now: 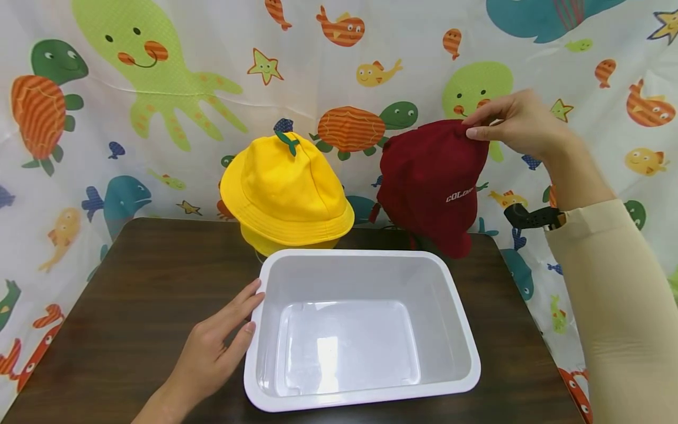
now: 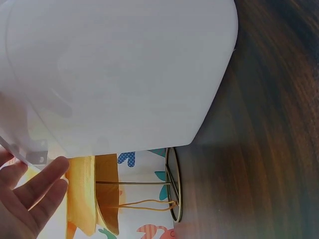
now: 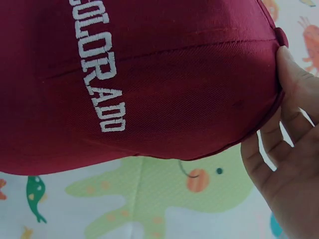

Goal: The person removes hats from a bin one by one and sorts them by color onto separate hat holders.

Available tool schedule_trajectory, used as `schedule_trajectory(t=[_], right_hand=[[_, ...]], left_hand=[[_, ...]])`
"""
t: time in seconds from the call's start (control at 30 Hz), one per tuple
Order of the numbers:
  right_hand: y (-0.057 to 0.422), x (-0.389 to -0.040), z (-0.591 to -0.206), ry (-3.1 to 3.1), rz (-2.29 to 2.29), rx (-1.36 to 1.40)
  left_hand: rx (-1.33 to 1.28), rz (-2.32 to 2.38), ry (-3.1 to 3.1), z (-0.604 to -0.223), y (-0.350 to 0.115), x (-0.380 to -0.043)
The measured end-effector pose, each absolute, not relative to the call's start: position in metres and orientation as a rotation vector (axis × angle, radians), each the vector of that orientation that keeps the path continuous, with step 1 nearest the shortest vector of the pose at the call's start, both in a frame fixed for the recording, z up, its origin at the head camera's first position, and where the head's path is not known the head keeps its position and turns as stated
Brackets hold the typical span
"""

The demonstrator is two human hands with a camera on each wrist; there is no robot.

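My right hand [image 1: 521,123] pinches the dark red baseball cap [image 1: 431,176] at the top of its crown, and the cap hangs with its brim down at the table's back edge. White COLORADO lettering [image 3: 99,69] shows on the cap in the right wrist view. My left hand [image 1: 212,347] rests its extended fingertips against the left rim of a white plastic basin [image 1: 365,401]. No item lies inside the basin. Behind the basin, a yellow bucket hat [image 1: 288,188] with a small green sprout on top sits on a wire stand [image 2: 175,189].
The dark wooden table [image 1: 138,294] carries the basin near its middle. A white curtain [image 1: 296,100] printed with sea animals hangs behind the table and down both sides. A black strap [image 1: 532,217] circles the right wrist beside a beige sleeve [image 1: 609,306].
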State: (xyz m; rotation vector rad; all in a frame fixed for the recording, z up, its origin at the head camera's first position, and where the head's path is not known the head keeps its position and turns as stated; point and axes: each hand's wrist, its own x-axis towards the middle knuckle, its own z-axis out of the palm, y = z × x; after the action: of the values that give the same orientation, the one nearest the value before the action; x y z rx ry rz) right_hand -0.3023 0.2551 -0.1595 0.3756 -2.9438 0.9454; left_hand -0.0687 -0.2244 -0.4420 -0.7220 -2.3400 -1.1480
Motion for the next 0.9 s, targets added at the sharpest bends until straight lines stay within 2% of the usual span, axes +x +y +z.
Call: schedule_trajectory(t=[0.47, 0.9], right_hand=[[0.256, -0.325, -0.193, -3.004, 0.923, 0.284], [0.256, -0.328, -0.223, -3.042, 1.007, 0.27]], left_hand=[[-0.764, -1.126, -2.284, -0.44, -0.224, -0.069], [-0.726, -1.134, -2.338, -0.441, -0.225, -0.068]])
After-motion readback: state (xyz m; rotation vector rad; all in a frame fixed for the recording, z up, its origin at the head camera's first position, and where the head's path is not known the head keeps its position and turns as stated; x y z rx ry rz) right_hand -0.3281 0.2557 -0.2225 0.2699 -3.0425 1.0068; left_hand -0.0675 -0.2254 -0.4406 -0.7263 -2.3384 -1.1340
